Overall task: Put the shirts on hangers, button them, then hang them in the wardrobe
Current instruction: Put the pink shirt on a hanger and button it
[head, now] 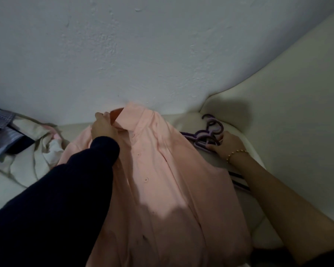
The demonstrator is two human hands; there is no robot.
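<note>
A pink button-up shirt (pixel 158 170) lies face up on a cream bed, its collar toward the wall. My left hand (pixel 102 126), in a dark sleeve, grips the shirt at the left side of the collar. To the right of the shirt lies a small bunch of purple hangers (pixel 208 132), hooks pointing toward the wall. My right hand (pixel 227 144), with a gold bead bracelet at the wrist, has its fingers curled round the hangers' necks. The hangers' lower bars are partly hidden under the shirt and my right forearm.
A pale wall (pixel 143 54) rises just behind the bed. A cream padded headboard (pixel 287 93) stands at the right. Crumpled pale clothes (pixel 46 143) and a grey-blue striped garment (pixel 2 132) lie at the left on the bed (pixel 216 162).
</note>
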